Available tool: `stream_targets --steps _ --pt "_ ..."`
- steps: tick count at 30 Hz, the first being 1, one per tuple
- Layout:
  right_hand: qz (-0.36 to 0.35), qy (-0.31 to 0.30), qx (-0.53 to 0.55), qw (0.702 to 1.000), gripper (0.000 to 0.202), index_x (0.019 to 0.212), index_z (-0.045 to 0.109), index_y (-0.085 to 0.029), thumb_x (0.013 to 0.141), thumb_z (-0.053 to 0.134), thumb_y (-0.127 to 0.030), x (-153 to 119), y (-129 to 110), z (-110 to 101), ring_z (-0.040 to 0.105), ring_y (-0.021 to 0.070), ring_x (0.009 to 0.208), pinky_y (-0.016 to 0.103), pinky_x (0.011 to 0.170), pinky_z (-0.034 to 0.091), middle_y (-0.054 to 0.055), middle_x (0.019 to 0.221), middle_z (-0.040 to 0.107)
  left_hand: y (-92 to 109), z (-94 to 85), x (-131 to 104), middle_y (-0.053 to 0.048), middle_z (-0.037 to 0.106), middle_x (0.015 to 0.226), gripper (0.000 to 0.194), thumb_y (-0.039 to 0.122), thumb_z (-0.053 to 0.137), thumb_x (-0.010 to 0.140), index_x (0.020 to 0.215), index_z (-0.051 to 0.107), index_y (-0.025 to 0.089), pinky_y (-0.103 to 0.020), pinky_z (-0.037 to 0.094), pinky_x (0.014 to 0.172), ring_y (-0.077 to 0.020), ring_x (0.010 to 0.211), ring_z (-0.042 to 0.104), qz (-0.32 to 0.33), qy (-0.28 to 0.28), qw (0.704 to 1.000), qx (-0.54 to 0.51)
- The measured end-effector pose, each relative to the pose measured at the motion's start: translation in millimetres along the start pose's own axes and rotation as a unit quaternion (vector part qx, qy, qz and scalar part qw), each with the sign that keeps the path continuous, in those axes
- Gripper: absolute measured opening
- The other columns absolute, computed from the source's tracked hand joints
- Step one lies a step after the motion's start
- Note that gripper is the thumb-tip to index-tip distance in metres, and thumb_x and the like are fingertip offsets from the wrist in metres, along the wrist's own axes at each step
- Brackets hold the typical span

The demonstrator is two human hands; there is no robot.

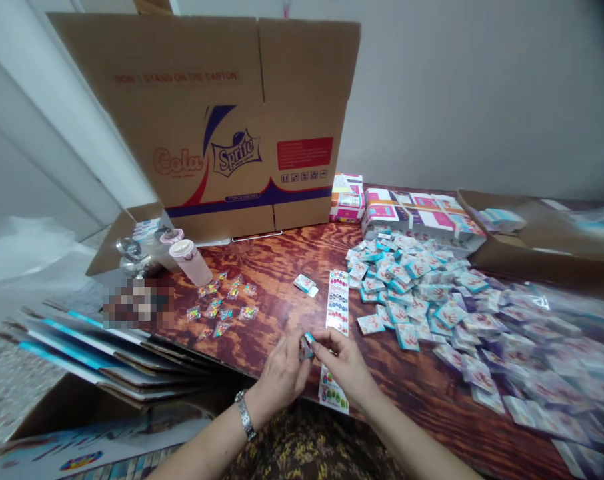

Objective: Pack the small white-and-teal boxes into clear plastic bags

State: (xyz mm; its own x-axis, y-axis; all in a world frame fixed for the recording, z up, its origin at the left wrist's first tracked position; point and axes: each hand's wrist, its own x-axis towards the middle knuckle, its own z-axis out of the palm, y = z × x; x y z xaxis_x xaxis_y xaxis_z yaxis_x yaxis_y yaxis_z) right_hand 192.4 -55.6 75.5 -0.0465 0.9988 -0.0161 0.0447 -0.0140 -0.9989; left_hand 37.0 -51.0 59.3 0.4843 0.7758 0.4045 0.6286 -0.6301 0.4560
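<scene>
Near the table's front edge, my left hand (283, 368) and my right hand (345, 365) meet around a small white and blue box (309, 339). Fingers of both hands are closed on it and cover much of its surface. Under my right hand runs a long strip of colourful stickers (337, 300), partly hidden. Another small box (306, 285) lies alone beyond my hands, with a flap sticking out. To the left, several small clear packets of coloured candies (215, 307) are scattered. A large heap of similar small boxes (422, 280) spreads on the right.
A tall cardboard carton (212, 133) stands at the back. Two pale lidded cups (192, 263) are at the left. Flattened cartons (107, 360) stick up by the near left edge. Pink printed boxes (417, 210) and an open carton (507, 247) line the back right.
</scene>
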Motion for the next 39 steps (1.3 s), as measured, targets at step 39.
stream_targets --steps 39 --pt "-0.047 0.05 -0.028 0.997 0.024 0.104 0.059 -0.018 0.083 0.056 -0.029 -10.7 -2.4 2.3 0.063 0.0198 0.09 0.034 0.08 0.052 0.007 0.098 0.066 1.5 -3.9 6.5 -0.018 0.048 0.129 0.06 0.014 0.041 0.085 0.14 0.017 0.009 -0.043 0.041 0.099 -0.0246 0.121 0.044 0.039 -0.015 0.998 0.036"
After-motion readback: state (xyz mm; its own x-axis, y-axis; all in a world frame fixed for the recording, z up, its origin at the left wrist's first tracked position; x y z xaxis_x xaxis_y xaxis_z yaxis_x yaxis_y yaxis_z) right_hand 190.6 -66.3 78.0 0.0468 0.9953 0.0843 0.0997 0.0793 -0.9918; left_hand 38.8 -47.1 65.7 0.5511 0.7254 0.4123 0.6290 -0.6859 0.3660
